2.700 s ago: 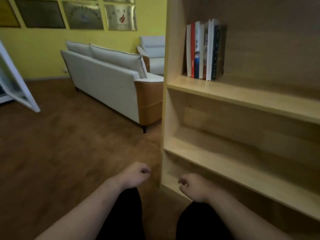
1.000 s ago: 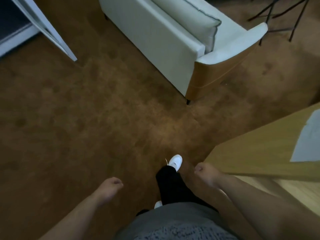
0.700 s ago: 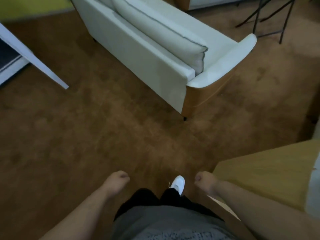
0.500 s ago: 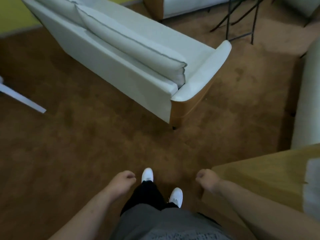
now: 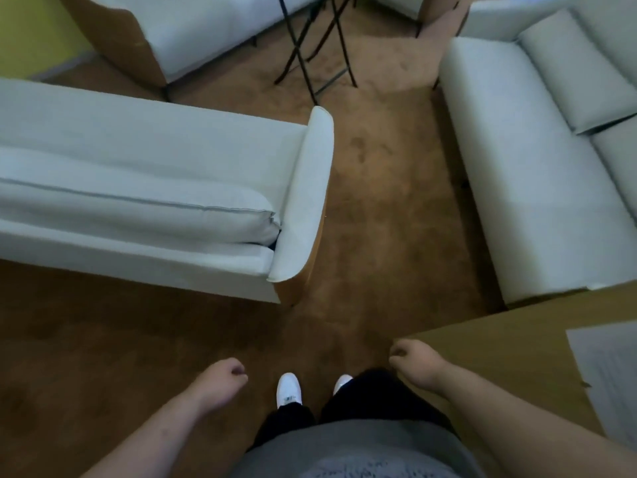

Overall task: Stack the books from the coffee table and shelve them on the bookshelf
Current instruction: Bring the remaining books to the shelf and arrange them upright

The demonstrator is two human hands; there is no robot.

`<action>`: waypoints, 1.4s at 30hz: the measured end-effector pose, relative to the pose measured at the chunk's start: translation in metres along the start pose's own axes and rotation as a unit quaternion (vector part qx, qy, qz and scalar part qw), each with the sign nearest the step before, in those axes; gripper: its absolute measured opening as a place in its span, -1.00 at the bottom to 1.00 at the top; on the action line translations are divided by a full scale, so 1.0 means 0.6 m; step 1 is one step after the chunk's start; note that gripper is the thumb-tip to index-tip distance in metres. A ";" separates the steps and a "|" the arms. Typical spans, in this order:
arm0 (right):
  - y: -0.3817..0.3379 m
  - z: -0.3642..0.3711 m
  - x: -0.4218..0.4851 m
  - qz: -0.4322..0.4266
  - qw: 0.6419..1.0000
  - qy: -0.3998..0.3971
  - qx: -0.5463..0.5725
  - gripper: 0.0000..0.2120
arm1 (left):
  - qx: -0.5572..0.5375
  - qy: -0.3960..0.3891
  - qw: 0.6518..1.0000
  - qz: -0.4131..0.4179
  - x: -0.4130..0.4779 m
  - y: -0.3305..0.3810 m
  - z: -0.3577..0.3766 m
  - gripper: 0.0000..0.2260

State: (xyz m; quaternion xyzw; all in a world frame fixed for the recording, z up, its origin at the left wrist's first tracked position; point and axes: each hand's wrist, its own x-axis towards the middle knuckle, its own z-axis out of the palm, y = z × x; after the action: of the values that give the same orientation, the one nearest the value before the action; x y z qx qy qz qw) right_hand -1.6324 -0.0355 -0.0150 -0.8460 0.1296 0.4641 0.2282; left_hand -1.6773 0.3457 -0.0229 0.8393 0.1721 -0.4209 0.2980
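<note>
No book shows in the head view. My left hand [image 5: 220,376] hangs low at the centre left, fingers loosely curled, holding nothing. My right hand [image 5: 415,362] hangs the same way at the centre right, empty, beside the corner of the wooden bookshelf top [image 5: 510,353]. A white sheet [image 5: 610,377] lies on that top. Black metal legs of a table [image 5: 310,46] stand at the far end of the room; the table's surface is out of view.
A white sofa [image 5: 148,188] lies to my left, and another white sofa [image 5: 531,167] to my right. A brown carpet aisle [image 5: 386,201] runs between them toward the black legs. A white armchair [image 5: 206,25] sits at the back. My white shoes [image 5: 287,389] stand below.
The view has left the shelf with its upright books and swung right over the carpet. The left sofa has turned sideways and a second sofa has come into view. Both hands stay empty.
</note>
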 end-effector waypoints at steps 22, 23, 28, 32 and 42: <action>-0.085 -0.470 0.330 0.064 0.996 0.002 0.064 -0.68 | 0.061 -0.043 0.995 0.059 0.438 0.567 -0.239 -0.75; -0.092 -0.497 0.343 0.064 0.996 0.008 0.068 -0.68 | 0.057 -0.046 0.996 0.056 0.458 0.586 -0.251 -0.76; -0.122 -0.626 0.430 0.079 0.993 0.023 0.087 -0.71 | 0.067 -0.058 0.995 0.034 0.566 0.664 -0.324 -0.77; -0.144 -0.737 0.510 0.121 0.991 0.008 0.063 -0.75 | 0.081 -0.083 0.993 0.013 0.667 0.722 -0.405 -0.76; -0.335 -1.101 0.697 0.072 0.990 0.051 0.108 -0.66 | 0.080 -0.030 0.995 0.045 0.886 0.992 -0.719 -0.72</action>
State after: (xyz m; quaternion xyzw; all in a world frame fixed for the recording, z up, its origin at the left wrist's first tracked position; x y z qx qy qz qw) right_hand -0.8419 -0.1998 -0.0075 -0.8277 0.2509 0.4186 0.2770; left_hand -0.7836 0.1897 -0.0397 0.8543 0.0912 -0.4444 0.2536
